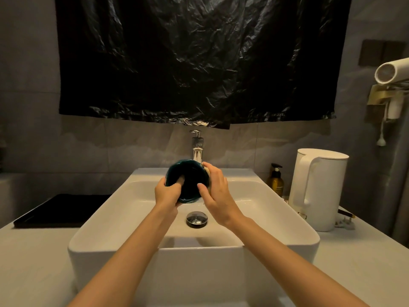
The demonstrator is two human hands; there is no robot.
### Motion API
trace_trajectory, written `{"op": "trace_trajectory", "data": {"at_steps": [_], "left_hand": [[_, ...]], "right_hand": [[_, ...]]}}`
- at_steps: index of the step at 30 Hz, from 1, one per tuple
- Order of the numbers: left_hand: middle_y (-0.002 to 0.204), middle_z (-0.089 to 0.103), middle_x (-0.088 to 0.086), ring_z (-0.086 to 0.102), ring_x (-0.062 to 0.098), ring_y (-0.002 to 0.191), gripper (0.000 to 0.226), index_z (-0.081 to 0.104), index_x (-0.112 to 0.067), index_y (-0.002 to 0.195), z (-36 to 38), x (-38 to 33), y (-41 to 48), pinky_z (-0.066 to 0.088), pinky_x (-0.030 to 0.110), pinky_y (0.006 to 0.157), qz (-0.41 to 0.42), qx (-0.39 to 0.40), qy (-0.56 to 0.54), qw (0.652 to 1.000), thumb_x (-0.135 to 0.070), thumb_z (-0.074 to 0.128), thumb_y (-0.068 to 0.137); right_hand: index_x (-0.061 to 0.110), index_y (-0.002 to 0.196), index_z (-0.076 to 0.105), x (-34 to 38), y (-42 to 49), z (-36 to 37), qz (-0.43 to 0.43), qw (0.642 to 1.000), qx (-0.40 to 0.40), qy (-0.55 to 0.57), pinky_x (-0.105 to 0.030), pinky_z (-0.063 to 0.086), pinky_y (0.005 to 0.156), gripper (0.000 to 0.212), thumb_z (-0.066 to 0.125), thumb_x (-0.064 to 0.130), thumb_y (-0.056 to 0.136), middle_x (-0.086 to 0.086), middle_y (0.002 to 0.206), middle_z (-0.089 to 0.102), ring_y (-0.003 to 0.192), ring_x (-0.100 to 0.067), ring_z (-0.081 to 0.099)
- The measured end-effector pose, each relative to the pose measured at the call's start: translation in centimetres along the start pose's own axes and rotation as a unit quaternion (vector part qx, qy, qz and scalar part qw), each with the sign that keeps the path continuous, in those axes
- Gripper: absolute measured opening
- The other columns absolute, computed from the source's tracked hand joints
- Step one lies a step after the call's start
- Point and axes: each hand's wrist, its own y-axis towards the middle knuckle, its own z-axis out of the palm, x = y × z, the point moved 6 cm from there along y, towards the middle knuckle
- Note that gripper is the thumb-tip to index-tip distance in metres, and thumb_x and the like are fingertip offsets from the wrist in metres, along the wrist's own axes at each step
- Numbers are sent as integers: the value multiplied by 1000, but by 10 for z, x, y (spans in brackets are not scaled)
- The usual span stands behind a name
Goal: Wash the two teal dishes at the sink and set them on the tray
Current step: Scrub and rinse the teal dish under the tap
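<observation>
Bathroom counter, white sink (287, 235). Item: teal bowl (192, 182), over basin below tap (197, 151). My left hand (167, 193) pinches left rim; my right hand (215, 191) curls round right rim. Step: washing, I judge. Next: firm wet grip, carry to tray (62, 209), counter's left edge.

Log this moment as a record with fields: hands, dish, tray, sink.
left hand: grips the teal dish by its left rim
right hand: holds the dish's right edge
dish: tilted, above the sink, in front of the faucet
tray: black, on the counter left of the sink
second dish: not in view
</observation>
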Motion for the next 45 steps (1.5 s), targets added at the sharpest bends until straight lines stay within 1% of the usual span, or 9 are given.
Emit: {"op": "trace_trajectory", "data": {"at_steps": [8, 14, 18, 22, 26, 30, 33, 39, 45], "left_hand": [[113, 61, 10, 56, 26, 100, 29, 54, -13, 122, 13, -1, -15, 50, 29, 63, -3, 61, 1, 998, -10, 56, 93], [115, 59, 9, 55, 27, 106, 29, 52, -14, 122, 21, -2, -24, 52, 37, 80, 0, 28, -48, 998, -10, 55, 94], [117, 58, 4, 52, 21, 110, 28, 48, -17, 124, 28, -11, -31, 45, 31, 85, 76, 72, 62, 993, -15, 52, 96], [117, 52, -2, 44, 14, 105, 32, 44, -21, 130, 40, -1, -36, 36, 31, 85, 34, 164, 132, 977, -19, 48, 98], [126, 49, 6, 47, 23, 113, 54, 42, -16, 127, 30, 0, -33, 43, 39, 93, 36, 84, 222, 971, -35, 67, 83], [103, 56, 2, 50, 19, 103, 25, 56, -14, 102, 28, -16, -49, 44, 31, 80, 23, 98, 131, 986, -36, 57, 91], [110, 62, 5, 53, 19, 108, 39, 59, -8, 116, 43, -14, -62, 42, 31, 93, -118, 211, -52, 969, -39, 54, 93], [108, 64, 20, 64, 24, 94, 38, 52, 7, 124, 54, -19, -55, 50, 34, 82, -157, 148, -237, 947, -8, 60, 90], [117, 61, 20, 56, 27, 119, 35, 50, 5, 127, 39, -14, -42, 46, 33, 89, -180, 83, -245, 949, -3, 54, 93]], "right_hand": [[26, 132, 38, 3, 6, -12, 0, 996, -86, 37, -33, 42, 97, 49, 54, 23, 86, 7, 131, 42, 114, -16, 39], [28, 126, 37, -8, 5, -5, 99, 976, -39, 188, -35, 51, 94, 53, 52, 20, 76, -1, 119, 50, 109, -13, 51], [35, 117, 38, -15, 5, -15, 120, 975, -104, 152, -39, 53, 91, 39, 45, 21, 81, 1, 114, 53, 105, -14, 53], [25, 118, 43, -15, 1, -35, 112, 974, -193, 47, -36, 55, 84, 32, 41, 24, 86, 1, 111, 51, 96, -13, 52], [20, 120, 44, -15, -1, -46, 94, 968, -222, -61, -36, 54, 79, 33, 44, 20, 87, -3, 112, 50, 95, -17, 49], [15, 124, 46, -11, -1, -48, 73, 962, -223, -143, -25, 48, 70, 38, 51, 15, 86, -8, 114, 52, 91, -17, 45], [13, 124, 47, -3, -1, -46, 41, 959, -213, -180, -28, 48, 62, 39, 44, 20, 86, -10, 112, 53, 87, -20, 46], [18, 124, 39, 8, 1, -35, -33, 960, -175, -216, -32, 51, 56, 35, 44, 16, 90, -9, 111, 51, 84, -22, 44], [24, 133, 31, 10, 0, -19, -74, 989, -36, -120, -25, 42, 84, 56, 52, 18, 81, -4, 128, 40, 103, -20, 36]]}}
